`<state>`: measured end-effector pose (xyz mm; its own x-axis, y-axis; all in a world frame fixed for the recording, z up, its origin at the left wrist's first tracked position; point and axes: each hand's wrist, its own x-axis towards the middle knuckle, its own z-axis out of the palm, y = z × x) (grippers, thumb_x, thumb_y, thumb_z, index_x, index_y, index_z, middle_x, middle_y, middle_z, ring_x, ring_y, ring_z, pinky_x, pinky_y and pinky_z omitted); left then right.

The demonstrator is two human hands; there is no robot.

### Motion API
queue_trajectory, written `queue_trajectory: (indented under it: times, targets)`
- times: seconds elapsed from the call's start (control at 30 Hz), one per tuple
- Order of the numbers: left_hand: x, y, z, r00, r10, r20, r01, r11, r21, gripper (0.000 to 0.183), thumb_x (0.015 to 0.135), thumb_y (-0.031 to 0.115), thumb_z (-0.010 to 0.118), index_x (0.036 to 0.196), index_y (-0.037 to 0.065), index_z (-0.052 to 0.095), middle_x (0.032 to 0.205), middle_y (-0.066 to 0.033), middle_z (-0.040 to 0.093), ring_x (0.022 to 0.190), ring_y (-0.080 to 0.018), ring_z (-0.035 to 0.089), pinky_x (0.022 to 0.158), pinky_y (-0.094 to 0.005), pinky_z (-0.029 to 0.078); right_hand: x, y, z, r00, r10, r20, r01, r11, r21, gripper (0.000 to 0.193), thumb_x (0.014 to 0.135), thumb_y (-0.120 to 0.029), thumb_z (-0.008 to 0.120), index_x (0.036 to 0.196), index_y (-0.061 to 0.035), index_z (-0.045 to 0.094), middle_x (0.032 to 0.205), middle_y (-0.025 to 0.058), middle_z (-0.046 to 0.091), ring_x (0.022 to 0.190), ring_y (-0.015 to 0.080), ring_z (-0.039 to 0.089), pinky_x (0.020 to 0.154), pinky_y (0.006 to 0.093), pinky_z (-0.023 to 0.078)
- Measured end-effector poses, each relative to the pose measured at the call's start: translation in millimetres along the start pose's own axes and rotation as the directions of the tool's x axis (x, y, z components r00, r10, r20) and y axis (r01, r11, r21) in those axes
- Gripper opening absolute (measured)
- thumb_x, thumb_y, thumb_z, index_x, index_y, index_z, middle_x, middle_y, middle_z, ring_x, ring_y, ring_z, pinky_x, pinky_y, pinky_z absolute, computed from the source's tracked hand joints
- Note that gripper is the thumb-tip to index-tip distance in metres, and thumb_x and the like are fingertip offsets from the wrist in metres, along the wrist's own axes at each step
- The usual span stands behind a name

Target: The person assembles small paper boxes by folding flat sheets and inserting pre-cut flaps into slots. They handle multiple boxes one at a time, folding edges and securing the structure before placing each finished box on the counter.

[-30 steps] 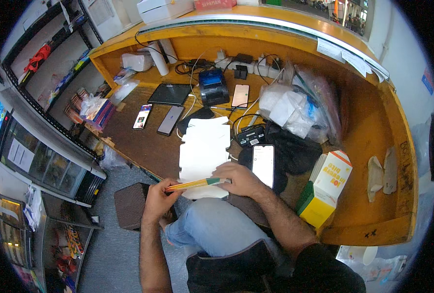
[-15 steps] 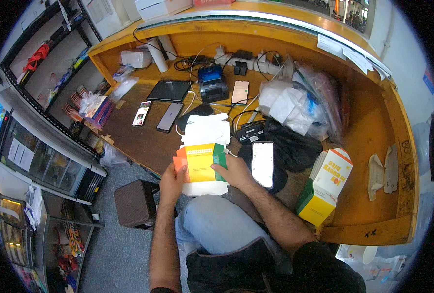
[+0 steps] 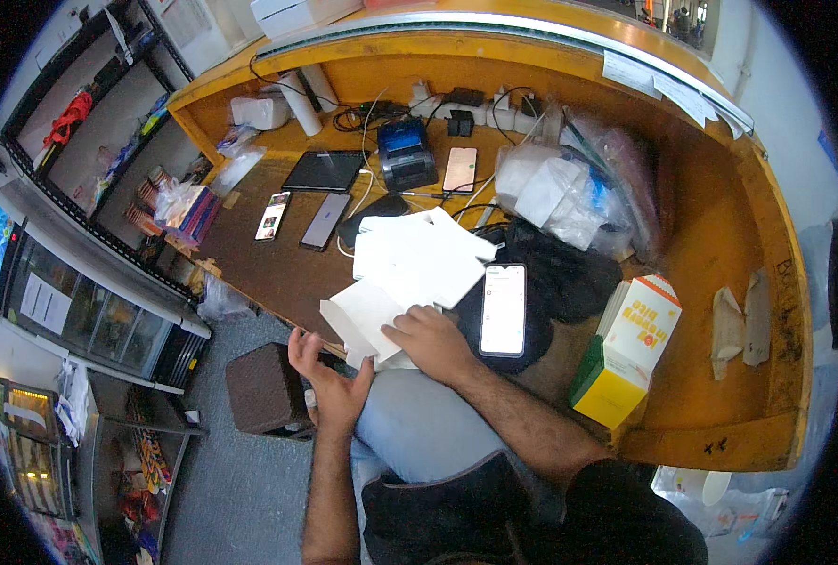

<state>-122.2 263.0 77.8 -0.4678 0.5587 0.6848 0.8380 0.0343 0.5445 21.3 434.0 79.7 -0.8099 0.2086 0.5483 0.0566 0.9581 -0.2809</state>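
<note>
White card (image 3: 355, 311) overlaps white sheets (image 3: 419, 252); the left hand (image 3: 337, 388) spreads open at its edge, the right hand (image 3: 432, 347) touches it, grip unclear; phone (image 3: 502, 311) and black cloth (image 3: 565, 282) crowd the right side.

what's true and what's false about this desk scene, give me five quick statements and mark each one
1. The right hand touches a creased white cardboard piece. True.
2. The left hand is wrapped around a bright white-screened phone. False: it is at the left edge of the cardboard piece, and the phone lies right of both hands.
3. A brown box-shaped stool stands on the brown wooden desk. False: it stands on the grey floor.
4. A yellow, white and green cardboard box is to the right of that phone. True.
5. A flat black rectangular device lies left of a blue-and-black boxy device. True.
</note>
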Motion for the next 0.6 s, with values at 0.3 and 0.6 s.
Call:
queue_trajectory:
  times: [0.3,0.6]
  targets:
    - [10.7,6.9,-21.9,0.887,-0.208,0.412,-0.018,0.876,0.482,0.032,0.080,-0.001,0.074,0.104,0.017,0.083,0.145,-0.0107,0.065,0.144,-0.0376,0.049,0.122,-0.0548,0.033,9.0,4.6,0.3,0.964,-0.142,0.225,0.142,0.990,0.016,0.025,0.093,-0.014,0.068,0.114,-0.0086,0.078,0.111,0.0035,0.073,0.109,0.0263,0.065,0.095,0.0401,0.055]
    - [39.8,9.1,-32.5,0.752,-0.242,0.613,0.119,0.965,0.235,0.022,0.093,0.018,0.077,0.111,0.006,0.081,0.115,-0.0168,0.077,0.119,-0.0371,0.070,0.105,-0.0512,0.049,47.5,17.9,11.8,0.902,0.005,0.431,-0.159,0.933,0.322,0.025,0.092,-0.033,0.074,0.097,-0.0101,0.082,0.094,0.0139,0.078,0.090,0.0355,0.075,0.084,0.0482,0.058]
